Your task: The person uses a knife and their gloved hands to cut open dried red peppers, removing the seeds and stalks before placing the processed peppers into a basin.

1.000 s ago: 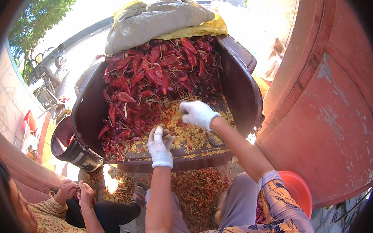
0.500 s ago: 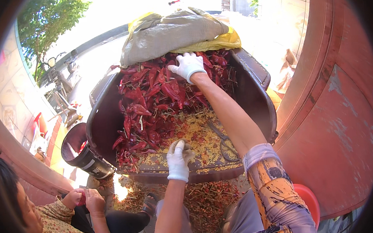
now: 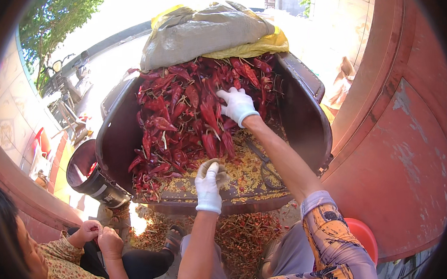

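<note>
A heap of dried red chilies (image 3: 181, 111) fills the back and left of a dark brown bin (image 3: 308, 115). My right hand (image 3: 238, 104), in a white glove, lies against the heap with fingers apart, touching the chilies. Nearer me, my gloved left hand (image 3: 208, 183) hovers over the bin's front, its stained fingers curled; whatever they might hold is hidden. Yellow chili seeds (image 3: 245, 171) are scattered across the front ledge. Among them, to the right of my left hand, lie dark scissors (image 3: 266, 167).
A grey and yellow woven sack (image 3: 203, 34) covers the back of the heap. On the left are a black bucket (image 3: 107, 188) and a seated person (image 3: 53, 264) with both hands together. Stems and scraps (image 3: 244, 239) litter the floor. A red basin (image 3: 362, 236) sits at right.
My right hand has come from the back of the heap toward me. Chilies have slid forward over some of the seeds. My left hand stays curled in nearly the same place.
</note>
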{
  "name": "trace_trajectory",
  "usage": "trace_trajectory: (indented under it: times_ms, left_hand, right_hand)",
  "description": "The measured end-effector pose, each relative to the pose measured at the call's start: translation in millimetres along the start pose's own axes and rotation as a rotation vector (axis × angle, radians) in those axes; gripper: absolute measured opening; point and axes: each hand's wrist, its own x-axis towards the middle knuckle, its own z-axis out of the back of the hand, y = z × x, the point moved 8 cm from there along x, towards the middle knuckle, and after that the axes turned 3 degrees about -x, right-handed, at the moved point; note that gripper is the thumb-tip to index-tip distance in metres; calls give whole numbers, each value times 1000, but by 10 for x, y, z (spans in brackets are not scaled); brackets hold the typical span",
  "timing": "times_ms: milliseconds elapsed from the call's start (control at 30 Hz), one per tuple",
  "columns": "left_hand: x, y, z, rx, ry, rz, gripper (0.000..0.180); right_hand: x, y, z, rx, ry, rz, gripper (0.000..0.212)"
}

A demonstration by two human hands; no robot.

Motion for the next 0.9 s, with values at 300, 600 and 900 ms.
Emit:
trace_trajectory:
  times_ms: [300,600,900]
  left_hand:
    - [85,-24,14,26,-42,-59,34]
    - [133,48,-79,-15,9,-66,34]
    - [162,2,34,-35,-62,-78,26]
  right_hand:
    - [-741,273,299,13,215,66,38]
    - [262,-795,664,-50,-351,-450,60]
    - [436,-1035,-217,43,173,-321,85]
